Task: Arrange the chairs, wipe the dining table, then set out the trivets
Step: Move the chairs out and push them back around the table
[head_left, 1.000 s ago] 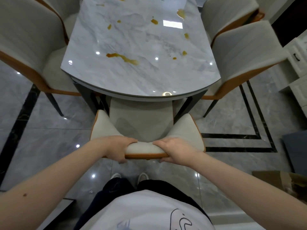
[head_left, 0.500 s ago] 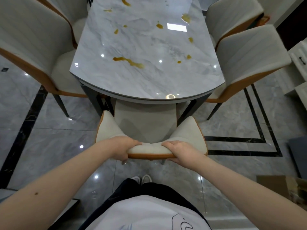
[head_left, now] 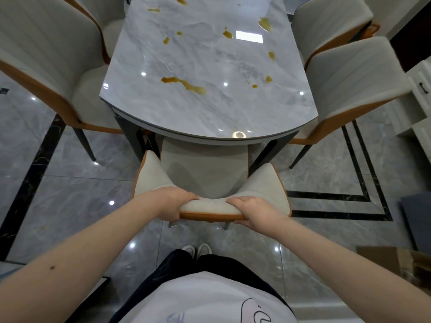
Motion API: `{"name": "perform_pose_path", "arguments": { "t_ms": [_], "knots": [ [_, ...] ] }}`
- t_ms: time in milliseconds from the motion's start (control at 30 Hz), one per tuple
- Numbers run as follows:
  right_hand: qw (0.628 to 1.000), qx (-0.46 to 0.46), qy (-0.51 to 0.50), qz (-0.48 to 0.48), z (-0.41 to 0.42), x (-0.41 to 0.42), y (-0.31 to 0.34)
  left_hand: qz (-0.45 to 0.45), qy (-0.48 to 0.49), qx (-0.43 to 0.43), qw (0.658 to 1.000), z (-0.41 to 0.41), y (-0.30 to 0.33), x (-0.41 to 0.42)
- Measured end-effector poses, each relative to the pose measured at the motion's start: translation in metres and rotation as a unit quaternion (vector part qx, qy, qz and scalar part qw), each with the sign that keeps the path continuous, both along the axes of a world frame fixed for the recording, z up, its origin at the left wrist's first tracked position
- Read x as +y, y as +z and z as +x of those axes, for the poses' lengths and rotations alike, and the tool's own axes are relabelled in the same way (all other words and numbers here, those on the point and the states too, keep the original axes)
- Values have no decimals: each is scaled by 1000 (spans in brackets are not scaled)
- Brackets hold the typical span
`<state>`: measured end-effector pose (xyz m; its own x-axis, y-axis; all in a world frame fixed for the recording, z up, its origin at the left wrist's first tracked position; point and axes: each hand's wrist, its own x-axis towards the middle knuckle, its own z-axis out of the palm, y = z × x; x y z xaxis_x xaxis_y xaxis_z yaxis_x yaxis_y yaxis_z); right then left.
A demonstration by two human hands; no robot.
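Head view, looking down. The near chair (head_left: 205, 173) stands at 6 o'clock of the desk (head_left: 210, 108), its seat partly tucked under the desk's curved edge, backrest toward the person.

Left hand (head_left: 173, 202) grips the top of the backrest left of centre: thumb lies over the pale cushion, fingers (head_left: 174, 217) curl under the orange rim, clamped on the chair. Right hand (head_left: 253, 212) grips the same rim right of centre, fingers curled round it likewise. The hands are apart, bare cushion between them.

Desk top is glossy grey marble. Brown spills (head_left: 184, 84) lie across it: one long streak near the centre, smaller spots toward 12 o'clock and 2 o'clock.

Left chair (head_left: 46, 61) sits at 9 o'clock, seat touching or just under the desk edge; I cannot tell which. Right chair (head_left: 354, 82) sits at 3 o'clock, another chair (head_left: 326, 22) beyond it at 1 o'clock.

Floor (head_left: 70, 194) is polished grey tile with black inlay bands. Shoes (head_left: 197, 250) show at 6 o'clock, just behind the near chair's rear legs. A cardboard box (head_left: 396, 262) lies at 4 o'clock.
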<state>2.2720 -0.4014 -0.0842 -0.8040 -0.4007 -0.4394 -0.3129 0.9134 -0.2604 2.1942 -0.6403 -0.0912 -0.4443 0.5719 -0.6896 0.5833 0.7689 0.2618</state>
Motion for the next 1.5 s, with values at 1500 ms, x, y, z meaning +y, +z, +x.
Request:
{"name": "perform_pose_path", "arguments": {
  "t_ms": [1500],
  "knots": [
    [984, 73, -161, -15, 39, 186, 65, 105, -64, -41, 992, -5, 49, 239]
  ]
}}
